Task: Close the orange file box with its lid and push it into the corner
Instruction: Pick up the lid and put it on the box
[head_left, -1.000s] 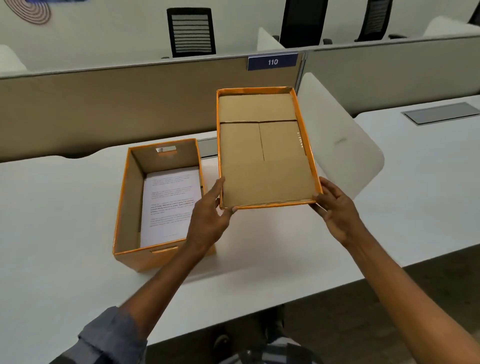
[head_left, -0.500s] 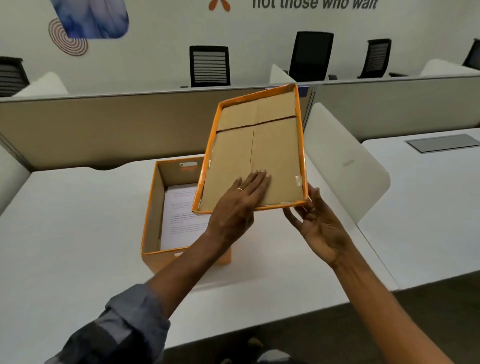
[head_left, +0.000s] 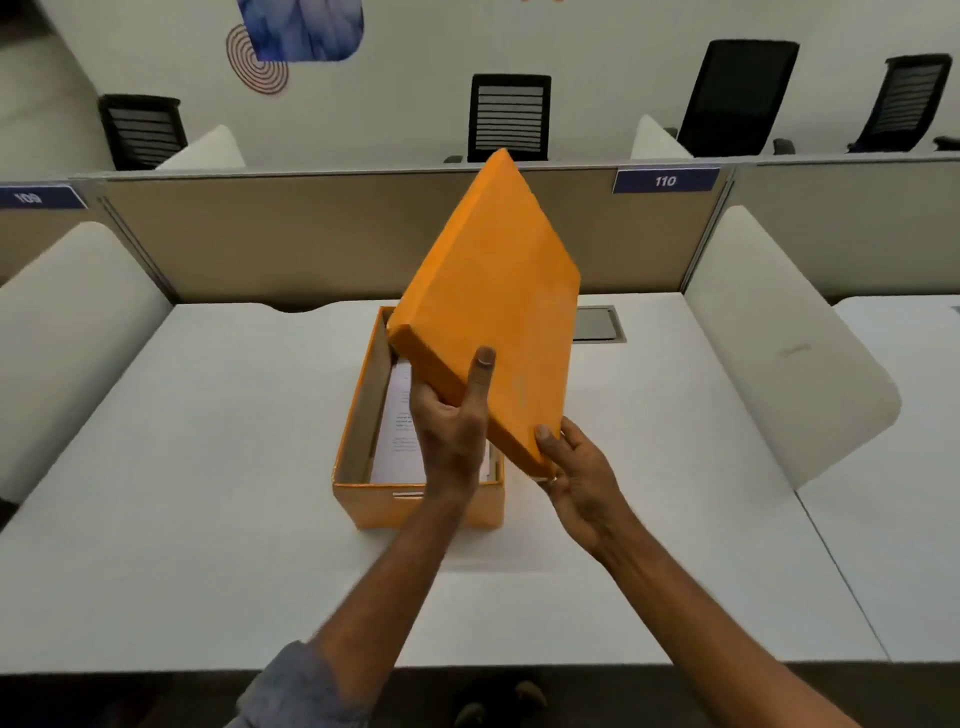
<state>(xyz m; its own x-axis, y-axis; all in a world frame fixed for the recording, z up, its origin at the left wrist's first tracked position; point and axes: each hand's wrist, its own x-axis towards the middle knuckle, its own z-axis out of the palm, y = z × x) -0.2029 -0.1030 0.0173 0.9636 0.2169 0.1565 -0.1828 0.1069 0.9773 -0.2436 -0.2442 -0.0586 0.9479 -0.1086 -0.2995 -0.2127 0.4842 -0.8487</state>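
Observation:
The open orange file box (head_left: 374, 501) stands on the white desk (head_left: 171, 467) in front of me, with printed papers (head_left: 402, 415) lying inside. Above it I hold the orange lid (head_left: 493, 291), tilted steeply with its orange top facing me and its far end raised. My left hand (head_left: 452, 421) grips the lid's near long edge, thumb on top. At the lid's lower right corner, my right hand (head_left: 576, 475) holds it from below with the thumb on its edge. The lid hides the box's far right part.
A beige partition (head_left: 291, 234) runs along the desk's far edge, numbered 110. White curved side dividers stand at the left (head_left: 67, 322) and right (head_left: 779, 353). A grey cable hatch (head_left: 597, 323) lies behind the box. Office chairs (head_left: 509, 117) stand beyond the partition.
The lid has been flipped from cardboard underside up to orange top up and moved left over the box. Both hands shifted their hold along its near edge.

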